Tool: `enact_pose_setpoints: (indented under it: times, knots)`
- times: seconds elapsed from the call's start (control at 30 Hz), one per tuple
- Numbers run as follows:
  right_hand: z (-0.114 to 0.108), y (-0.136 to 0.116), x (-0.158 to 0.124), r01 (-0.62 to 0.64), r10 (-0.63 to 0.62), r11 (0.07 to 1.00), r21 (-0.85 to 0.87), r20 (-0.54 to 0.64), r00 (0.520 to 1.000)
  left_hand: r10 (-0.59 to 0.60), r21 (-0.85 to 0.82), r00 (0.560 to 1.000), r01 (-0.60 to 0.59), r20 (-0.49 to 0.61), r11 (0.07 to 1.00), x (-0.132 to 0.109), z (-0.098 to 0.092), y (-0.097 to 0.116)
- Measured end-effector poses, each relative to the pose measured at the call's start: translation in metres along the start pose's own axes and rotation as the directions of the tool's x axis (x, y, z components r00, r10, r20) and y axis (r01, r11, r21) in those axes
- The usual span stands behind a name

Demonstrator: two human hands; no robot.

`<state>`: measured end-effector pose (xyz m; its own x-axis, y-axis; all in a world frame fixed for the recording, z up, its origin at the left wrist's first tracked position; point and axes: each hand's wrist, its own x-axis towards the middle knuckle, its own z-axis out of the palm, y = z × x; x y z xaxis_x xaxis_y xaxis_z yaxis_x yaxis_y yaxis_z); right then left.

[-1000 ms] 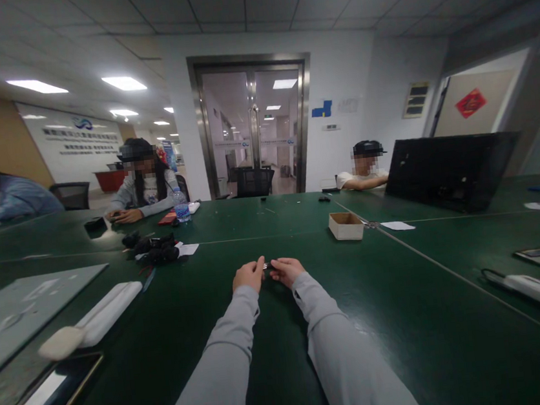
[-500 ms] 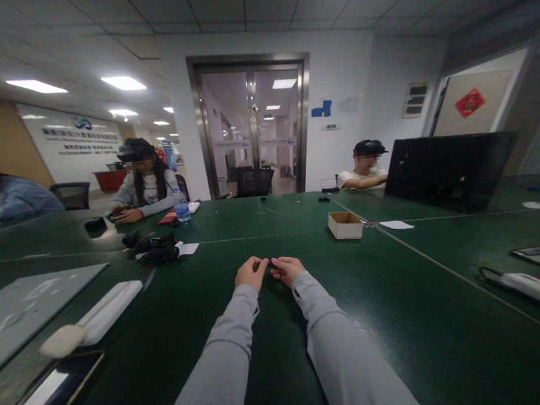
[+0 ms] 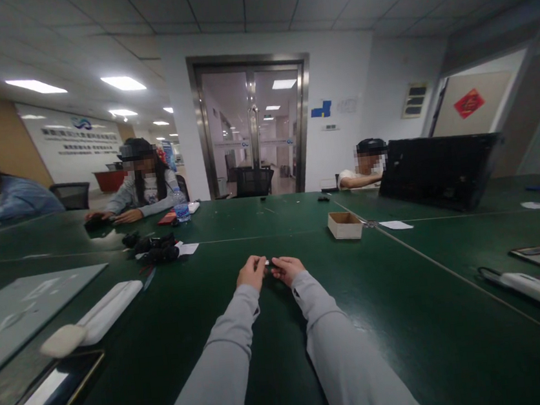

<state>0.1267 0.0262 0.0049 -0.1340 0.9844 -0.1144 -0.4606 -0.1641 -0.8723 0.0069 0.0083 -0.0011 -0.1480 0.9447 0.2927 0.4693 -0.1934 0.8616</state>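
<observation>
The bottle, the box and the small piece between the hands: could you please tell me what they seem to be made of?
Bottle: likely clear, smooth plastic; it looks see-through and bluish.
Box: probably cardboard, matte; pale sides, brown inside.
Piece: perhaps shiny metal, from its bright glint; too small to be sure.
</observation>
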Motion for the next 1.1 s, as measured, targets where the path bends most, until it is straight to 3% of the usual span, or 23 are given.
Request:
enact_pose_setpoints:
  times: [0.07, 0.27, 0.47, 0.7, 0.9, 1.1]
  knots:
    - [-0.0002, 0.0002, 0.0003, 0.001, -0.001, 1.0, -0.009, 0.013, 1.0, -0.005, 0.001, 1.0, 0.005, 0.015, 1.0, 0.0009, 0.0004, -0.0015]
    - [-0.0006, 0.0005, 0.0001, 0.008, -0.008, 1.0, -0.007, -0.01, 1.0, 0.215, -0.092, 0.976, -0.218, -0.038, 0.972, -0.0022, -0.001, -0.0018]
    - [-0.0027, 0.0043, 0.005, 0.011, -0.011, 1.0, 0.005, 0.004, 1.0, 0.036, -0.135, 0.998, -0.043, -0.052, 0.99, 0.0026, 0.0033, -0.0086]
    - [-0.0031, 0.0023, 0.0057, 0.006, -0.006, 1.0, -0.015, -0.003, 1.0, 0.168, -0.148, 0.983, -0.178, -0.075, 0.973, 0.0032, 0.0008, -0.0057]
    - [-0.0012, 0.0012, 0.001, 0.007, -0.007, 1.0, -0.028, 0.009, 1.0, 0.052, -0.179, 0.995, -0.068, -0.09, 0.982, 0.003, 0.0031, -0.0085]
    - [0.0004, -0.0001, -0.0012, 0.006, -0.007, 0.999, -0.043, -0.035, 0.999, 0.118, -0.193, 0.992, -0.126, -0.052, 0.973, 0.0018, 0.0005, -0.0067]
